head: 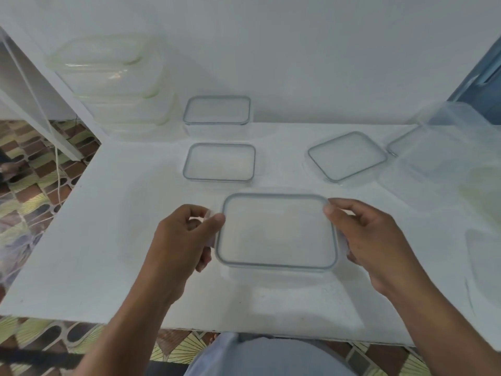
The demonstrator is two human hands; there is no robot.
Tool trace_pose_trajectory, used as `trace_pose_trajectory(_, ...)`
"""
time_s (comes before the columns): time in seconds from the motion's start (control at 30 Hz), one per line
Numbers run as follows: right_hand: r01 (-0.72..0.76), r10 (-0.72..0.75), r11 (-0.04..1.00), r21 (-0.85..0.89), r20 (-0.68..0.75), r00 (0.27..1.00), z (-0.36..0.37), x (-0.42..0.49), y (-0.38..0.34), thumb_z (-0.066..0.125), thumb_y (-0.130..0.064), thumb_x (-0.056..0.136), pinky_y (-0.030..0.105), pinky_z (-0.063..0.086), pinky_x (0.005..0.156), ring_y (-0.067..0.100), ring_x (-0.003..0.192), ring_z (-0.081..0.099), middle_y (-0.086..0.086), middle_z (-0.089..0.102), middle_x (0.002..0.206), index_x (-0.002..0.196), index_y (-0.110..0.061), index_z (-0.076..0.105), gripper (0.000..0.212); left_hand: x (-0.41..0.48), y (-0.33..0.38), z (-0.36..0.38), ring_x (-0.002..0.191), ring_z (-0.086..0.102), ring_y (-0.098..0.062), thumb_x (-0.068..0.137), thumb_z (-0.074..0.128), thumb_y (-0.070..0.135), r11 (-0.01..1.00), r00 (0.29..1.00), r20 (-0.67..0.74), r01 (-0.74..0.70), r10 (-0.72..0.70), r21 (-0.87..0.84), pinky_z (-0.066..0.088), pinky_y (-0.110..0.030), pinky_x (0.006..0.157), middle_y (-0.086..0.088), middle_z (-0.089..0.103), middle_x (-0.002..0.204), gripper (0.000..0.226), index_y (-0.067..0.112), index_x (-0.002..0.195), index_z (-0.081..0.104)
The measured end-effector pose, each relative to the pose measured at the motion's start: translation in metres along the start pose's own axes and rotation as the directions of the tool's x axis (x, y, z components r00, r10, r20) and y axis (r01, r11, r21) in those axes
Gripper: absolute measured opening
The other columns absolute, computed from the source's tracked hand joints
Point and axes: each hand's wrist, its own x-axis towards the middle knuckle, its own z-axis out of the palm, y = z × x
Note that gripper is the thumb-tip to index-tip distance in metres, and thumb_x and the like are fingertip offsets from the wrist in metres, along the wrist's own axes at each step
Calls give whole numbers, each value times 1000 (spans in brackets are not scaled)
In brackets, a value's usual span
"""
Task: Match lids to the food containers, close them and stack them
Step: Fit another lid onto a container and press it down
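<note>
- Closing looks to be the step in hand: the big container sits with its lid on at the near middle of the counter. The left hand and right hand each curl round a short end, thumbs on the lid's rim.
- Next, I judge, the side flaps need pressing down until they catch, and then it can be stacked.
- It is clear, smooth plastic with a grey seal band and rounded corners.
- Two smaller lidded boxes stand beyond it, a loose lid lies to the right, and a green-rimmed stack stands far left.
</note>
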Motion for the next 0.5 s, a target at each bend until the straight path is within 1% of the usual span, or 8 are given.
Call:
trace_pose_trajectory(0.07,0,0,999,-36,3,1000,1,-1,10,75,-39,87,25,31,48,11,43,32,-7,41,55,97,-35,78,11,1,-9,1,43,46,-19,94,74,26,999,1000,4,8,-9,53,36,-29,43,-5,57,55,22,8,103,65)
trace_pose_trajectory(0.13,12,-12,991,-132,0,1000,3,-1,21,74,-42,87,28,39,54,10,46,43,-10,49,55,93,-41,76,6,3,-19,3,45,51,-19,92,75,32,991,1000,2,14,-14,132,39,-32,46,-4,60,57,20,15,99,66)
trace_pose_trajectory(0.2,-9,8,985,-174,-9,1000,4,0,29,73,-46,86,28,49,71,6,68,63,-14,68,72,88,-47,74,2,5,-26,3,53,56,-19,90,76,40,973,1000,-10,30,-28,227,43,-35,52,-5,64,64,21,22,93,67)
trace_pose_trajectory(0.23,-19,17,984,-175,-14,1000,5,1,31,73,-46,86,26,50,79,0,80,66,-18,72,83,88,-48,74,3,6,-28,4,56,59,-20,89,76,41,971,999,-9,37,-35,238,47,-35,54,-4,66,69,20,23,93,68)
trace_pose_trajectory(0.27,-23,20,984,-176,-18,1000,5,3,32,74,-45,86,25,49,83,-3,86,66,-22,73,89,91,-46,75,5,7,-28,5,61,62,-20,90,76,38,975,999,-2,35,-36,219,51,-34,56,-1,68,75,16,24,95,69)
trace_pose_trajectory(0.33,-25,22,985,-173,-17,1000,5,4,30,75,-42,87,26,47,77,-3,73,62,-22,74,89,98,-39,77,12,8,-25,8,75,69,-20,93,73,27,985,999,28,30,-35,169,56,-30,60,4,72,90,12,29,105,73)
trace_pose_trajectory(0.4,-30,31,989,-142,6,1000,4,4,26,75,-37,88,30,47,65,7,57,53,-15,76,84,104,-34,79,17,10,-22,12,83,71,-17,94,67,23,984,999,48,14,-23,175,57,-30,65,10,74,93,19,35,107,75)
trace_pose_trajectory(0.5,-68,72,994,-91,36,997,1,6,25,75,-31,88,32,48,65,15,68,55,-6,78,86,103,-35,77,15,12,-20,12,84,70,-14,92,68,28,977,998,56,20,-32,213,52,-26,67,12,74,94,16,36,104,77)
